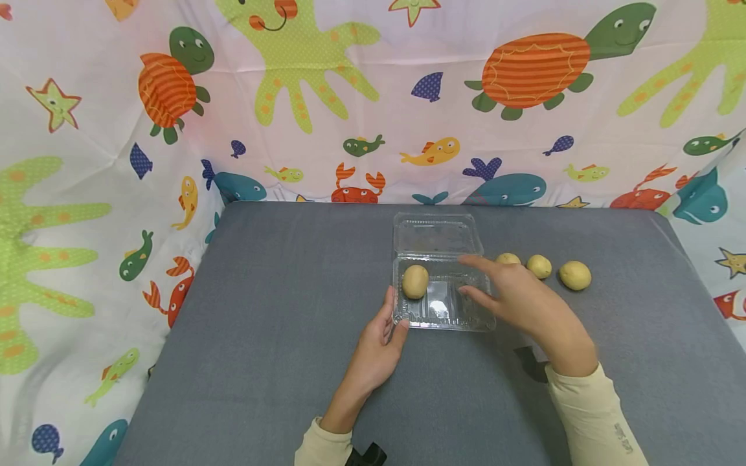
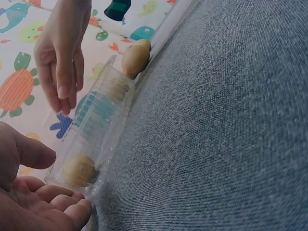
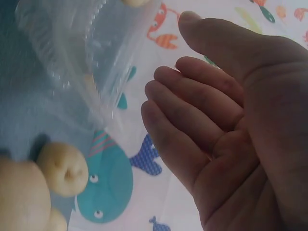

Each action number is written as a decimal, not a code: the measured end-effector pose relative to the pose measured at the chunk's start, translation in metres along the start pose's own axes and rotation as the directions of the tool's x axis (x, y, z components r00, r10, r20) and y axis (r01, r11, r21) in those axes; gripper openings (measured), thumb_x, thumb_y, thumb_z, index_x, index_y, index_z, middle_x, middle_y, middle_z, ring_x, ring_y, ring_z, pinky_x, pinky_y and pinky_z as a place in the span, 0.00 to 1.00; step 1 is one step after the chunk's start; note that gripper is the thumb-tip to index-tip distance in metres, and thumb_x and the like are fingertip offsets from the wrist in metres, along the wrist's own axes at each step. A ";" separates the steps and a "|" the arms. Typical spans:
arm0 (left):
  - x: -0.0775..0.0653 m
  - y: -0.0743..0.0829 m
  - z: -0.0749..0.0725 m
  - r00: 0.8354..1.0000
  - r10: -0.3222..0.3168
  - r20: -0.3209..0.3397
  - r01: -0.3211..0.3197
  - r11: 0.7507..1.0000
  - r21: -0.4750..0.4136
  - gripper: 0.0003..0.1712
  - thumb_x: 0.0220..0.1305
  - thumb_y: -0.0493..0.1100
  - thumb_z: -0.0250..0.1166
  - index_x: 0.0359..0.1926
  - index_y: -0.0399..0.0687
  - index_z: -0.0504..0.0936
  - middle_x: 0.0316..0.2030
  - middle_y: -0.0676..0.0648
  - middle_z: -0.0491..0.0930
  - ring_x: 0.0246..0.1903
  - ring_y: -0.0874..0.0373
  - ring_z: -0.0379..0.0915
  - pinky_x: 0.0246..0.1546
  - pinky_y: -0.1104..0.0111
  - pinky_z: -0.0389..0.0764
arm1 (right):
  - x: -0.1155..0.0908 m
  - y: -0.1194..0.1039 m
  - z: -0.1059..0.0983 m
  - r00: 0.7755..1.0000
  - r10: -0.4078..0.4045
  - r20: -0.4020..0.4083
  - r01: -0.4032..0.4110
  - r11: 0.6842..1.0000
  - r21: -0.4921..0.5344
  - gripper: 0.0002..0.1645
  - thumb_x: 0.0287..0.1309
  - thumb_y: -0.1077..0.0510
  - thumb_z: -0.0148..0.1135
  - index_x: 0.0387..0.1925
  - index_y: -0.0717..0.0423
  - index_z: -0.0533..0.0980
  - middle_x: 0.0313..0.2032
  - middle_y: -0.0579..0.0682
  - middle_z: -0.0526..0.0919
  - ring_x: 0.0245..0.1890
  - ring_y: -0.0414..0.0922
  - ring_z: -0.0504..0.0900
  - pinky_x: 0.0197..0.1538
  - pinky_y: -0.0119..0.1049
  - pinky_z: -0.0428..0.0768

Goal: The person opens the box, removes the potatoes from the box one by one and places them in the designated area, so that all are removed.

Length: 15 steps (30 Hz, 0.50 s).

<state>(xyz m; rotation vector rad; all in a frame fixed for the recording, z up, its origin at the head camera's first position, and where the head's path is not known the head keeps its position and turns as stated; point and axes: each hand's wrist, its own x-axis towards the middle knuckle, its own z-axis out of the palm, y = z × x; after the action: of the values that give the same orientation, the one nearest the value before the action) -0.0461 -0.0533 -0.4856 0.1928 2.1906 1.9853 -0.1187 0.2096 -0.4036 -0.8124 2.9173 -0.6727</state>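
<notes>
A clear plastic clamshell container [image 1: 443, 317] lies with its lid [image 1: 437, 234] folded back. One potato [image 1: 416, 282] sits inside at the left end. My left hand [image 1: 375, 353] holds the near left corner, thumb at the front edge and fingers along the side wall. In the left wrist view this hand [image 2: 36, 192] cups that end of the container [image 2: 91, 130]. Above the container's right part is my right hand [image 1: 524, 301], fingers extended and thumb apart. The right wrist view shows that hand [image 3: 226, 115] with nothing in its palm.
Right of the container, potatoes stand in a loose row: one [image 1: 508, 258] partly behind the right hand, another [image 1: 539, 266] beside it, a third [image 1: 575, 275] farthest right. A grey cloth [image 1: 280, 310] covers the table. A printed curtain [image 1: 361, 97] rises behind it.
</notes>
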 end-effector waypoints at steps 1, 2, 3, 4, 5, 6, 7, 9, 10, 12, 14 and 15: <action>0.000 0.000 0.000 1.000 0.003 0.001 -0.003 1.000 0.001 0.40 0.82 0.36 0.54 0.84 0.38 0.44 0.84 0.44 0.45 0.81 0.51 0.43 0.79 0.54 0.55 | 0.002 -0.001 0.002 1.000 -0.007 0.008 0.007 1.000 0.005 0.33 0.69 0.54 0.72 0.70 0.62 0.75 0.52 0.63 0.88 0.24 0.39 0.81 0.39 0.46 0.88; 0.000 0.000 0.000 1.000 0.005 0.002 -0.005 1.000 -0.001 0.40 0.82 0.35 0.54 0.84 0.38 0.44 0.84 0.43 0.45 0.81 0.50 0.43 0.79 0.54 0.55 | 0.004 -0.003 0.004 1.000 -0.012 0.018 0.012 1.000 0.010 0.34 0.69 0.54 0.72 0.70 0.62 0.74 0.45 0.62 0.89 0.19 0.36 0.74 0.34 0.44 0.86; 0.000 0.000 0.001 1.000 0.006 0.003 -0.006 1.000 -0.002 0.40 0.82 0.35 0.54 0.84 0.38 0.43 0.84 0.43 0.45 0.81 0.48 0.43 0.79 0.53 0.54 | 0.006 -0.004 0.007 1.000 -0.018 0.021 0.018 1.000 0.014 0.34 0.69 0.53 0.73 0.71 0.62 0.74 0.45 0.62 0.89 0.18 0.34 0.70 0.33 0.43 0.86; 0.000 0.000 0.001 1.000 0.004 0.004 -0.004 1.000 -0.002 0.40 0.82 0.35 0.54 0.84 0.38 0.43 0.84 0.43 0.45 0.81 0.48 0.43 0.79 0.53 0.55 | 0.008 -0.005 0.009 0.999 -0.028 0.022 0.028 0.999 0.020 0.34 0.69 0.54 0.73 0.71 0.62 0.74 0.45 0.62 0.89 0.18 0.33 0.69 0.32 0.43 0.85; 0.000 0.000 0.001 1.000 0.006 0.004 -0.006 1.000 -0.002 0.40 0.83 0.35 0.54 0.84 0.38 0.43 0.84 0.42 0.45 0.81 0.48 0.44 0.79 0.53 0.55 | 0.010 -0.007 0.011 0.999 -0.040 0.022 0.040 0.999 0.023 0.35 0.68 0.54 0.73 0.71 0.62 0.74 0.46 0.62 0.89 0.19 0.33 0.71 0.34 0.44 0.87; 0.000 0.000 0.001 1.000 0.006 0.005 -0.006 1.000 -0.001 0.40 0.83 0.36 0.54 0.84 0.38 0.43 0.84 0.42 0.45 0.81 0.47 0.44 0.79 0.52 0.55 | 0.012 -0.009 0.013 0.998 -0.051 0.025 0.050 0.998 0.031 0.35 0.68 0.54 0.74 0.71 0.62 0.74 0.46 0.62 0.89 0.20 0.35 0.74 0.36 0.45 0.88; 0.000 0.000 0.001 1.000 0.006 0.004 -0.006 1.000 0.000 0.40 0.83 0.36 0.54 0.84 0.38 0.43 0.84 0.42 0.45 0.81 0.47 0.44 0.79 0.52 0.55 | 0.014 -0.010 0.016 0.998 -0.061 0.025 0.060 0.997 0.039 0.36 0.67 0.54 0.74 0.71 0.61 0.74 0.48 0.62 0.89 0.22 0.36 0.78 0.39 0.46 0.89; 0.000 0.000 0.001 1.000 0.004 0.004 -0.004 1.000 0.005 0.40 0.83 0.36 0.54 0.84 0.38 0.43 0.84 0.43 0.45 0.81 0.48 0.44 0.79 0.51 0.55 | 0.018 -0.013 0.021 0.996 -0.092 0.017 0.091 0.994 0.057 0.36 0.66 0.54 0.75 0.70 0.62 0.74 0.60 0.62 0.85 0.32 0.41 0.86 0.48 0.50 0.90; 0.000 0.000 0.001 1.000 0.006 0.005 -0.006 1.000 0.008 0.40 0.83 0.36 0.54 0.84 0.38 0.44 0.84 0.43 0.45 0.81 0.48 0.43 0.78 0.50 0.55 | 0.020 -0.014 0.023 0.995 -0.103 0.018 0.101 0.993 0.068 0.36 0.66 0.54 0.75 0.70 0.62 0.74 0.60 0.61 0.85 0.35 0.44 0.88 0.49 0.51 0.89; 0.000 0.000 0.001 1.000 0.001 0.006 -0.001 1.000 0.012 0.40 0.83 0.36 0.54 0.84 0.38 0.44 0.84 0.44 0.45 0.81 0.49 0.43 0.79 0.51 0.55 | 0.022 -0.015 0.027 0.993 -0.117 0.018 0.115 0.990 0.081 0.36 0.66 0.54 0.75 0.70 0.62 0.75 0.61 0.61 0.85 0.41 0.47 0.90 0.52 0.52 0.89; 0.000 0.001 0.000 1.000 0.000 0.009 0.000 1.000 0.012 0.40 0.83 0.36 0.54 0.84 0.38 0.43 0.84 0.44 0.45 0.81 0.50 0.42 0.79 0.51 0.55 | 0.024 -0.016 0.030 0.992 -0.126 0.014 0.124 0.988 0.089 0.35 0.66 0.55 0.75 0.70 0.63 0.75 0.59 0.61 0.86 0.42 0.48 0.90 0.51 0.51 0.89; 0.000 0.001 0.000 1.000 -0.002 0.012 0.001 1.000 0.009 0.40 0.83 0.36 0.54 0.84 0.38 0.43 0.84 0.44 0.45 0.82 0.50 0.42 0.79 0.52 0.55 | 0.025 -0.017 0.031 0.992 -0.125 0.014 0.123 0.989 0.087 0.35 0.66 0.55 0.75 0.70 0.63 0.75 0.58 0.60 0.86 0.41 0.48 0.90 0.50 0.51 0.89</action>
<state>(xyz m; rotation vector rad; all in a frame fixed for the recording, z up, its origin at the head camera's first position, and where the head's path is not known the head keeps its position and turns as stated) -0.0465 -0.0529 -0.4847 0.2042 2.1914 1.9688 -0.1276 0.1718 -0.4222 -0.9915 2.8167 -0.7888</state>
